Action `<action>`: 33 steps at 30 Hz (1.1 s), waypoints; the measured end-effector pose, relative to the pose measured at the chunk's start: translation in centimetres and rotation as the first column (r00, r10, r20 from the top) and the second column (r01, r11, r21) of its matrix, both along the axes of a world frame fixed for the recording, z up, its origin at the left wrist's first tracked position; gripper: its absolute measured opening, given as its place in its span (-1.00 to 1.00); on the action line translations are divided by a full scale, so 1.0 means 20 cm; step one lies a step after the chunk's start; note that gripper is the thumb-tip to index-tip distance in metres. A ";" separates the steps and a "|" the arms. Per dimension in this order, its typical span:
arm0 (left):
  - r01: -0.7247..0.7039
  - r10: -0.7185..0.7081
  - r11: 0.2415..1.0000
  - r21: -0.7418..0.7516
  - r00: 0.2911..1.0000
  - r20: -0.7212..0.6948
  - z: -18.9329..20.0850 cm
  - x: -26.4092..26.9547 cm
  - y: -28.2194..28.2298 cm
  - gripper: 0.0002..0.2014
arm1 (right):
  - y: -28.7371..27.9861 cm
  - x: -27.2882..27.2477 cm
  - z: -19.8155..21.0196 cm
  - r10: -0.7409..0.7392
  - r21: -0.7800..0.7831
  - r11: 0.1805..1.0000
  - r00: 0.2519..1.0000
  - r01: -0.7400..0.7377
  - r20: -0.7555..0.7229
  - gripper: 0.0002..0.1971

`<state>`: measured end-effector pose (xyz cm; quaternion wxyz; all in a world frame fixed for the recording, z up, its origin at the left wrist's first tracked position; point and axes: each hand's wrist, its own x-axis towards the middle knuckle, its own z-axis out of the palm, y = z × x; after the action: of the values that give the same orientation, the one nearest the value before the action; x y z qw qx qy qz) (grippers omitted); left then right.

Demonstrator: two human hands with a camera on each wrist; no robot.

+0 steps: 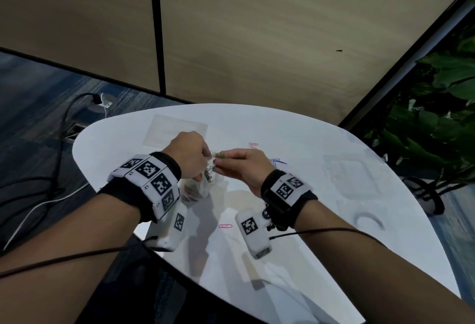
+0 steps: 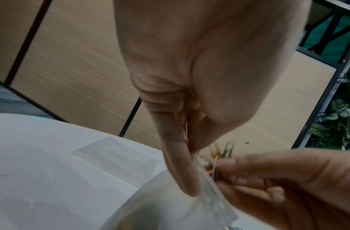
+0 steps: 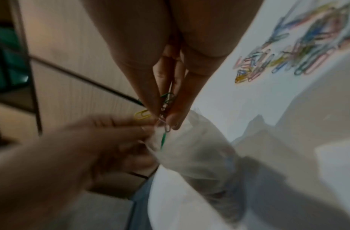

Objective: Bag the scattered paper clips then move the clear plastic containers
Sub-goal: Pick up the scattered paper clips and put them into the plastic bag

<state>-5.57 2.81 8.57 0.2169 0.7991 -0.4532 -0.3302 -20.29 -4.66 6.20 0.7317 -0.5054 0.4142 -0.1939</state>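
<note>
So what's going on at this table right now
A person is bagging coloured paper clips. The left hand pinches the mouth of a clear plastic bag that hangs above the white table, while the right hand pinches a small bunch of clips at the opening. A pile of loose clips still lies on the table, with a single pink clip nearer the person. A clear plastic container sits untouched to the right.

Clear bag held open above tabletop; colored paper clips at its mouth, more clips scattered nearby; clear containers at right.
</note>
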 end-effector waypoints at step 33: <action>-0.041 0.041 0.998 0.037 0.999 0.002 0.01 0.01 -0.01 -0.76 | -0.27 -0.76 -0.61 -0.215 -0.302 -0.135 0.325 -0.944 -0.921 -0.42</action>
<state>-5.44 2.63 8.69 0.2083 0.8123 -0.4307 -0.3335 -35.54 -10.00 -5.99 -0.0858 -0.9648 0.2093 0.1339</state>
